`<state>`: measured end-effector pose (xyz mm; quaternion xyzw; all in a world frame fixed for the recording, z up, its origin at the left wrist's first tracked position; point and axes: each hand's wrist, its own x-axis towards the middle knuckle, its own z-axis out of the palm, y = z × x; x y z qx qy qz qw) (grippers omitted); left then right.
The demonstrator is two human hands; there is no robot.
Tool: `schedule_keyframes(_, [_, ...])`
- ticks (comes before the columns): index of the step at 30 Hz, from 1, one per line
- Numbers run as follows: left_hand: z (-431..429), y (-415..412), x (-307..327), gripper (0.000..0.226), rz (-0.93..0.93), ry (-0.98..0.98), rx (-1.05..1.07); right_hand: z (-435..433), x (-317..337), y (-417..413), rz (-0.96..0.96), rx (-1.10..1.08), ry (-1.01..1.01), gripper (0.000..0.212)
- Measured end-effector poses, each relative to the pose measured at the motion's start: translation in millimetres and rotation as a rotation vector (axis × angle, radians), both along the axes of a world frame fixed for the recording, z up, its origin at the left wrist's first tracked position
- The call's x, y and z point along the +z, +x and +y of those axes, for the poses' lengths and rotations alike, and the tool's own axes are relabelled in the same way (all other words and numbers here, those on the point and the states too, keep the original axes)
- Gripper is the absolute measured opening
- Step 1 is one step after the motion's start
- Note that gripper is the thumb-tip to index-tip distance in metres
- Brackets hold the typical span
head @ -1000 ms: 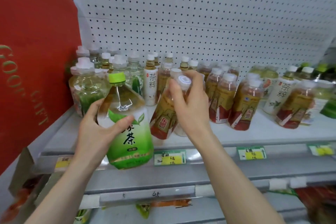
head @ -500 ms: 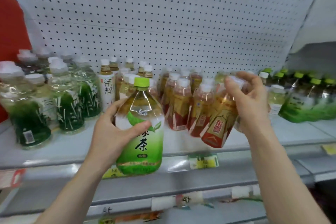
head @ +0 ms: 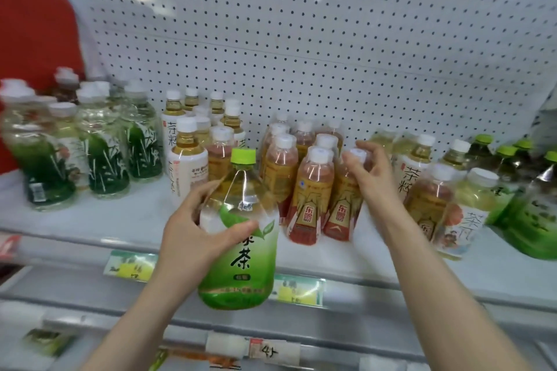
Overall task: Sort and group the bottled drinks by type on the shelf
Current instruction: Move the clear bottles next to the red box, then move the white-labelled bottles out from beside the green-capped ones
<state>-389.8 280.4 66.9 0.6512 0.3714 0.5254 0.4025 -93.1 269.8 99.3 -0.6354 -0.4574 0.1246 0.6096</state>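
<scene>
Bottom of frame, nearest: lower shelf rail (head: 331, 337) with a handwritten tag (head: 272, 351). Two bare forearms come up from the bottom edge. Left hand (head: 193, 238), centre frame, grips the large green tea bottle (head: 241, 250), thumb across the front of the label, fingers wrapped round the left side. That bottle has a lime cap, is upright and is held in front of the shelf edge, its base below shelf level. Right hand (head: 373, 178), right of centre, has fingers curled round the cap and neck of a red-label bottle (head: 340, 214), thumb on the near side. This bottle stands on the shelf (head: 120, 220), front row, touching a matching red-label bottle on its left. Yellow-green price tags (head: 297, 291) sit on the shelf front edge. Behind these two stands the red-label group (head: 283, 166), white caps, several rows deep, packed tight. Left of that group are white-label tea bottles (head: 187, 159), pale amber liquid. Far left of the frame is a cluster of bamboo-print bottles (head: 102, 153), green at the bottom, white caps, blurred. Right of the right hand are mixed white-cap bottles (head: 470, 208), some leaning. At the far right edge are green-cap bottles (head: 530, 205), dark green labels. Furthest back, a white pegboard (head: 301, 39) fills the upper frame. A red panel (head: 33, 33) shows at upper left.
</scene>
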Motion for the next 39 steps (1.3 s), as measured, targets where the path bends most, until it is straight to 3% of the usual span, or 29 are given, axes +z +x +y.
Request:
schedule_keyframes(6, [-2.2, 11.8, 0.1, 0.074, 0.025, 0.035, 0.009, 12.7, 6.2, -2.1, -0.154, -0.007, -0.134, 0.057])
schedule_keyframes(8, [-5.6, 19.2, 2.5, 0.071, 0.028, 0.043, -0.005, 1.9, 9.5, -8.6, -0.305, -0.094, -0.189, 0.070])
schedule_keyframes(10, [-9.3, 27.9, 5.1, 0.073, 0.039, 0.039, -0.036, -21.0, 15.5, -19.7, -0.382, -0.165, -0.117, 0.076])
schedule_keyframes(12, [-11.9, 39.2, 8.4, 0.072, 0.050, 0.030, -0.091, -48.8, 22.7, -40.0, -0.355, -0.120, -0.017, 0.071])
schedule_keyframes(16, [-20.2, 74.0, 10.8, 0.085, 0.059, 0.092, -0.225, -87.7, 24.5, -81.6, -0.132, 0.203, -0.001, 0.055])
schedule_keyframes(20, [-41.5, 120.5, 6.2, 0.079, 0.039, 0.144, -0.380, -111.2, 17.0, -67.1, -0.075, -0.039, 0.087, 0.024])
schedule_keyframes(27, [-75.1, 206.8, 19.3, 0.086, 0.231, 0.276, -0.704, -187.0, 11.8, 14.8, -0.101, -0.293, 0.185, 0.020])
schedule_keyframes(31, [-72.4, 253.2, 40.7, 0.068, 0.380, 0.612, -0.475, -222.6, 21.4, 85.6, -0.147, -0.405, 0.194, 0.029])
schedule_keyframes(35, [-62.3, 302.1, 40.5, 0.058, 0.439, 0.713, -0.259, -231.1, 36.2, 161.0, -0.270, -0.457, 0.208, 0.033])
schedule_keyframes(39, [-61.2, 345.1, 30.3, 0.056, 0.540, 0.950, -0.110, -204.2, 19.4, 233.6, -0.363, -0.413, 0.057, 0.035])
